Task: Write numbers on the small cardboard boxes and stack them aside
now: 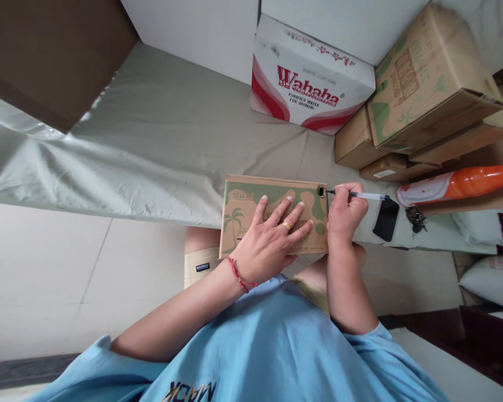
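Note:
A brown cardboard box with green palm-tree print lies in front of me at the edge of the cloth-covered surface. My left hand rests flat on its top, fingers spread. A small dark hole shows in the box's upper right corner. Just right of it, my right hand is closed around a pen with a clear barrel and dark tip. The tip points left at the hole's edge; whether it touches the cardboard I cannot tell.
A white and red Wahaha carton stands at the back, beside stacked brown boxes. To the right are an orange bottle, a black phone and keys. A large brown box occupies the upper left.

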`<move>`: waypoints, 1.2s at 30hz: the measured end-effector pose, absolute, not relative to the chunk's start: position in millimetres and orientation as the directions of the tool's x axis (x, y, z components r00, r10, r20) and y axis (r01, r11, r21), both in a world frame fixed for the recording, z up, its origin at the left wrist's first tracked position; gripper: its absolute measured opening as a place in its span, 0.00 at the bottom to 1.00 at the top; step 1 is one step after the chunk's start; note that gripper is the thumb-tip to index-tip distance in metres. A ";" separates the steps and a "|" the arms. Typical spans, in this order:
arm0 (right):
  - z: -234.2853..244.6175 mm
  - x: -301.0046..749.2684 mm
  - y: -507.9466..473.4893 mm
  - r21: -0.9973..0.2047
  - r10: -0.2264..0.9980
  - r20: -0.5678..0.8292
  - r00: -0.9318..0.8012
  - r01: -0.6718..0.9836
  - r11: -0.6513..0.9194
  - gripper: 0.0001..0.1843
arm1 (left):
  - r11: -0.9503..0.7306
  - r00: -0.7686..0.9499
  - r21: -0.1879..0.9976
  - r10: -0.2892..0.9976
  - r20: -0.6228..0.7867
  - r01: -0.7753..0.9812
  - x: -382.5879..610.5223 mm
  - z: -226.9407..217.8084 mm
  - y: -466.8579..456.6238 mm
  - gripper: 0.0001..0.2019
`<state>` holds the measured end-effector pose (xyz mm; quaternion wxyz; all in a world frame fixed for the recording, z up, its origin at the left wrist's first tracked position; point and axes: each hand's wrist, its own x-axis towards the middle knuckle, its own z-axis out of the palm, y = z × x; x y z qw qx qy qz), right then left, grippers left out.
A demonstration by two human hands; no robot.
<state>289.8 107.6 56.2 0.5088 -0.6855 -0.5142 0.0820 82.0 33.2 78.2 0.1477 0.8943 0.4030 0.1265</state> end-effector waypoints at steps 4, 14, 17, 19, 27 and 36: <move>61.5 288.3 106.1 -0.753 0.783 0.428 0.452 0.658 0.032 0.09 | -0.634 0.646 0.367 0.756 0.108 0.681 81.5 78.1 33.5 0.42; 67.0 285.3 102.6 -0.755 0.813 0.422 0.403 0.652 0.068 0.11 | -0.637 0.646 0.357 0.755 0.114 0.683 81.4 79.1 33.1 0.41; 68.9 283.8 101.6 -0.751 0.828 0.416 0.375 0.656 0.080 0.11 | -0.638 0.645 0.360 0.755 0.119 0.681 81.4 78.4 33.1 0.41; 69.6 282.9 101.2 -0.746 0.841 0.406 0.357 0.661 0.079 0.10 | -0.635 0.643 0.364 0.757 0.117 0.681 81.5 78.3 33.1 0.41; 66.6 282.5 103.6 -0.818 0.864 0.368 0.343 0.561 0.126 0.09 | -0.634 0.643 0.362 0.757 0.113 0.683 81.5 79.5 33.1 0.41; 67.8 281.9 104.4 -0.818 0.878 0.349 0.327 0.564 0.115 0.10 | -0.634 0.638 0.355 0.760 0.125 0.687 81.1 77.0 32.4 0.41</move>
